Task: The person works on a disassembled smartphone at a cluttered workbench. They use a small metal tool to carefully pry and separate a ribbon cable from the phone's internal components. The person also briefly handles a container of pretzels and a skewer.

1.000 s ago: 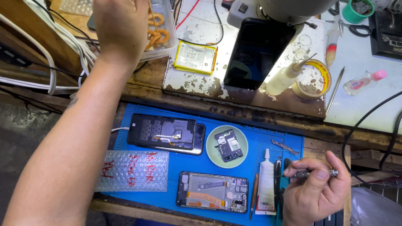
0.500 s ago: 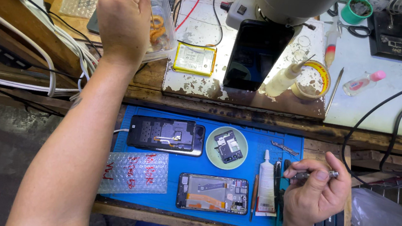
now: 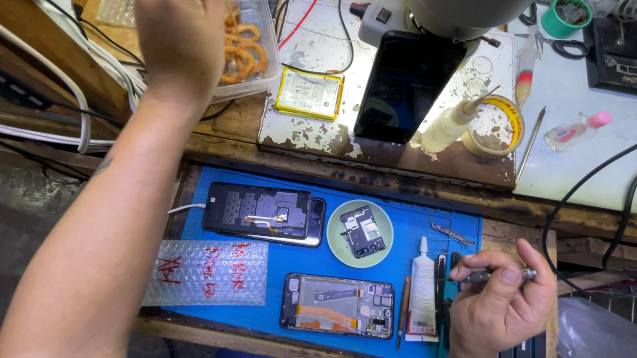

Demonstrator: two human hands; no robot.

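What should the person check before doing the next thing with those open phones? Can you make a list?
1. Right hand grips the slim metal tool: ok.
2. Left hand is up over the clear container, away from the phones: not ok.
3. Opened phone lies flat on the blue mat: ok.
4. Second opened phone lies flat on the mat: ok.
5. Small part sits inside the green dish: ok.
6. What the left fingers pinch: cannot tell.
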